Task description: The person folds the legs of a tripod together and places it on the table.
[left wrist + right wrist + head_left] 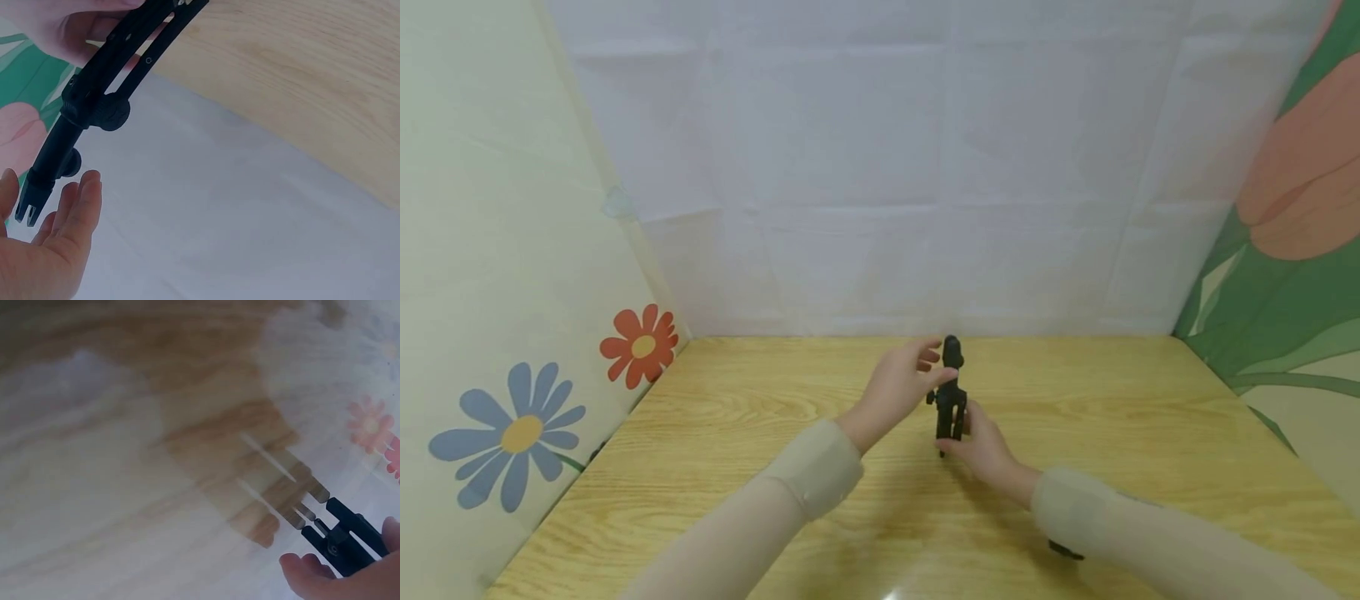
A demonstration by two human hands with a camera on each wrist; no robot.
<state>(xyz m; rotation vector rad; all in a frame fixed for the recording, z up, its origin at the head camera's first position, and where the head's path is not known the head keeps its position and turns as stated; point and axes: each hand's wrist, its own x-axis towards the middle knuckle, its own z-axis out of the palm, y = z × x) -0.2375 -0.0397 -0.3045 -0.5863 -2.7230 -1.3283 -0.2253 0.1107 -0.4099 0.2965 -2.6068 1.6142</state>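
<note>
A small black tripod with its legs together stands upright above the table, in the middle of the head view. My right hand grips it low, by the legs. Around its upper part my left hand has the thumb on one side and the fingers on the other. In the left wrist view, the tripod's pronged end lies between that thumb and the relaxed fingers, with gaps showing. Round knobs stick out from the tripod's column. The leg ends show beside the right fingertips in the right wrist view.
The wood-grain table reaches back to a white cloth backdrop. A black object lies partly hidden under the right sleeve. Flower-printed panels stand along the left and right sides.
</note>
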